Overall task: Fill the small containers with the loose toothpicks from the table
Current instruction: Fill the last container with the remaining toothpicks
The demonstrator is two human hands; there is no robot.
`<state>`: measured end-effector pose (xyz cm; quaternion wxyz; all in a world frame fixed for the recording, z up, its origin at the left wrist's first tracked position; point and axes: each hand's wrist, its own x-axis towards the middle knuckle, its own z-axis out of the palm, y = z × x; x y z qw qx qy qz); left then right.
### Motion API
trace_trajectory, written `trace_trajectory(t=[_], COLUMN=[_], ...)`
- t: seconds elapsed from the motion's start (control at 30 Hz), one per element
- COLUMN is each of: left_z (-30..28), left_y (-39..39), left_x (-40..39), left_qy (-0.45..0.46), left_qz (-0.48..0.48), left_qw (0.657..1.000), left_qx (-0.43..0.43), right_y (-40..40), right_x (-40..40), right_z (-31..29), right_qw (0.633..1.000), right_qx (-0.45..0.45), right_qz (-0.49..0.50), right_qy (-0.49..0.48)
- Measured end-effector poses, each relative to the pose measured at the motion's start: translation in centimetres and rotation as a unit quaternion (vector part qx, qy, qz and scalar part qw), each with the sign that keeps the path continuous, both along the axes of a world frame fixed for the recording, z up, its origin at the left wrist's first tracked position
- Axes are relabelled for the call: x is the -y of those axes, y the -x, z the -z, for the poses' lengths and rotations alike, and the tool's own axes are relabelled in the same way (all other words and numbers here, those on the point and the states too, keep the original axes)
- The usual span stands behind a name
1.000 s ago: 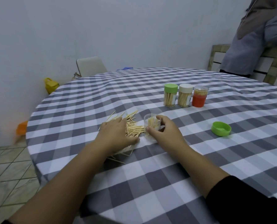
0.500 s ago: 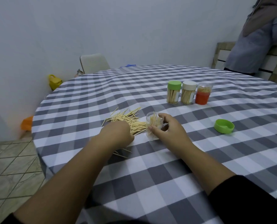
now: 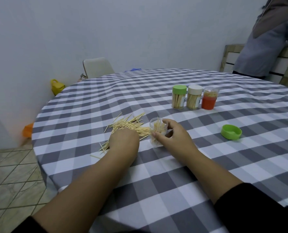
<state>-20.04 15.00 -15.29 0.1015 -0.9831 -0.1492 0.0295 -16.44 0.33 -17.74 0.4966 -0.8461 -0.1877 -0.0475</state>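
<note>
A pile of loose toothpicks (image 3: 128, 125) lies on the checked tablecloth. My left hand (image 3: 123, 142) sits on the near part of the pile with its fingers curled under; what they hold is hidden. My right hand (image 3: 172, 137) grips a small clear container (image 3: 157, 130) that stands upright just right of the pile with some toothpicks inside and no lid on. Its green lid (image 3: 231, 132) lies upside down to the right.
Three filled containers stand together farther back: green-capped (image 3: 178, 99), white-capped (image 3: 194, 99) and orange-based (image 3: 209, 98). The round table (image 3: 173, 165) drops off at the left. A chair (image 3: 97, 67) stands behind it. A person (image 3: 267, 39) leans at the far right.
My left hand has pulled back toward me over the pile and its fingers have curled in. My right hand stays on the clear container.
</note>
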Motion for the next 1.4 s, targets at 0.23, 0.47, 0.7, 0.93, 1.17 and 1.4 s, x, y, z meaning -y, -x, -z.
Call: trace_trajectory(t=[0.23,0.47,0.7,0.93,1.17,1.4], left_z=[-0.1,-0.3,-1.4,-1.7,-3.6,-2.8], left_y=[-0.6,-2.4,-4.9,-6.5,-6.0,-5.5], left_x=[-0.7,-1.2,0.5,1.8,1.8,3.9], left_qy=[0.004,0.038,0.331,0.696,0.853,0.875], left_qz=[0.028,0.040,0.019,-0.022,0.011,0.022], left_qw=[0.997,0.989,0.905,0.617,0.355,0.390], left_qx=[0.075,0.137,0.267,0.367,0.382,0.285], right_y=[-0.1,-1.2,-2.1,-2.4,-2.0,-1.6], right_x=[0.2,1.2,1.9,1.8,1.1,1.0], right_z=[-0.2,-0.2,-0.4,-0.2,-0.2,-0.5], right_qw=[1.000,1.000,0.999,0.999,0.999,0.999], right_qx=[-0.001,-0.003,-0.015,-0.013,-0.008,-0.010], right_qz=[0.000,0.023,0.043,0.043,0.023,0.022], right_qy=[0.004,0.014,0.014,0.018,0.046,0.046])
